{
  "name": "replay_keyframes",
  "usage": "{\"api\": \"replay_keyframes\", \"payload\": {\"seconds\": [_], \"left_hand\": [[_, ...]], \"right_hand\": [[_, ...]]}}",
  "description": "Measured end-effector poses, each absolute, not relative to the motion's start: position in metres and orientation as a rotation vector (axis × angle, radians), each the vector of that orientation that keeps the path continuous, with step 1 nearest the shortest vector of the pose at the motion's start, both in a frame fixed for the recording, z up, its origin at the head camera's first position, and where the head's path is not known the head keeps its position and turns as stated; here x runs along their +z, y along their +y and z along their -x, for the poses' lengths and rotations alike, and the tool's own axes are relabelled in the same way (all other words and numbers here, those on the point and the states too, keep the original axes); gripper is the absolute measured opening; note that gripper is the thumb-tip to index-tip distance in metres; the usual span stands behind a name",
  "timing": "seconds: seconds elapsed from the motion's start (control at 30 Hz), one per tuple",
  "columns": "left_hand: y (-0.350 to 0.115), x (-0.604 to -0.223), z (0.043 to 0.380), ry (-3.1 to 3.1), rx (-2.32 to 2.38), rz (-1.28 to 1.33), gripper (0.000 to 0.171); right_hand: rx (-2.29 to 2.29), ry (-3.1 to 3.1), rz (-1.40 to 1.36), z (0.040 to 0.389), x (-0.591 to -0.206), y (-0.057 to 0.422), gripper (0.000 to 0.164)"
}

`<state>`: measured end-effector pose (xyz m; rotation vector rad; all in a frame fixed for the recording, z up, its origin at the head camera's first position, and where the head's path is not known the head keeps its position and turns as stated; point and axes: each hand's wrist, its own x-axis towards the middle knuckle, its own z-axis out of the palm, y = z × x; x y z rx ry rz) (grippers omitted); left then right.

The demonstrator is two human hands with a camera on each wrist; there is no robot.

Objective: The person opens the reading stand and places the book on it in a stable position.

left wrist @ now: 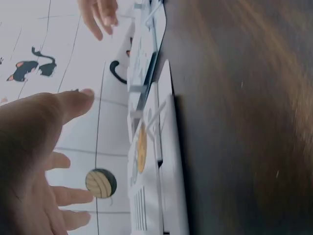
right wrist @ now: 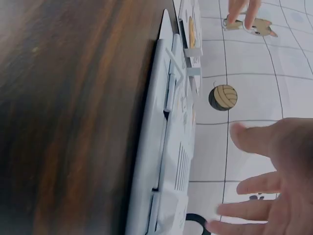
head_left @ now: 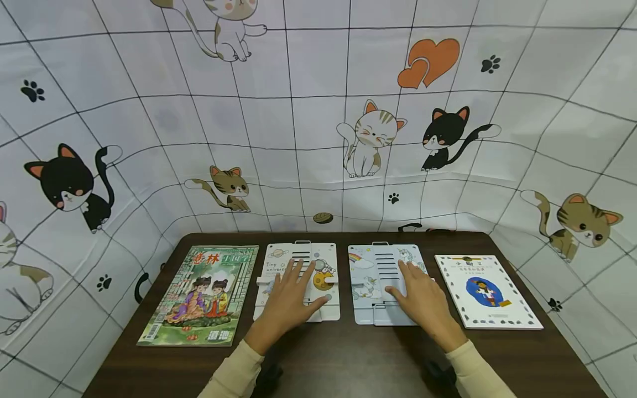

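My left hand (head_left: 290, 293), fingers spread, hovers over a white folding book stand (head_left: 323, 316) printed with planets and an astronaut. The left wrist view shows a gap between that hand and the stand's slotted panel (left wrist: 140, 208). Over a pale blue folding book stand (head_left: 365, 315) with a rainbow and unicorns, my right hand (head_left: 423, 298) is held with straight fingers. From the right wrist, its thumb and fingers (right wrist: 257, 183) appear apart from the stand's surface (right wrist: 171, 161). Both stands lie folded flat, side by side, and neither hand holds anything.
A green illustrated magazine (head_left: 209, 298) lies at the left of the dark wooden table (head_left: 308, 365). To the right lies a white book (head_left: 490, 293) with a blue oval picture. Behind the table hangs a white gridded cloth (head_left: 313, 127) with cartoon cats.
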<state>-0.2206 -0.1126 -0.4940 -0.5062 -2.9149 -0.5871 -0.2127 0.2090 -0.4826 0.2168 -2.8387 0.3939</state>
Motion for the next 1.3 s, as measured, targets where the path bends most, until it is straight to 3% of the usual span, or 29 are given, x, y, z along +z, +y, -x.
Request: {"api": "replay_keyframes", "payload": {"seconds": [0.2,0.47,1.0,1.3], "left_hand": [[-0.092,-0.494,0.218,-2.838,-0.687,0.576,0.057],[-0.056,-0.499,0.213,-2.711,-0.781,0.726,0.012],[-0.001,-0.518,0.211,-2.770,-0.697,0.837,0.006],[0.015,-0.528,0.215,-2.844,-0.694,0.807,0.011]], "right_hand": [[0.566,-2.855,-0.127,0.208,-0.478,0.219,0.041],[0.647,-2.923,-0.100,0.205,-0.486,0.238,0.020],[0.691,-3.036,-0.091,0.195,-0.500,0.257,0.023],[0.666,-3.034,-0.122,0.216,-0.543,0.281,0.021]]}}
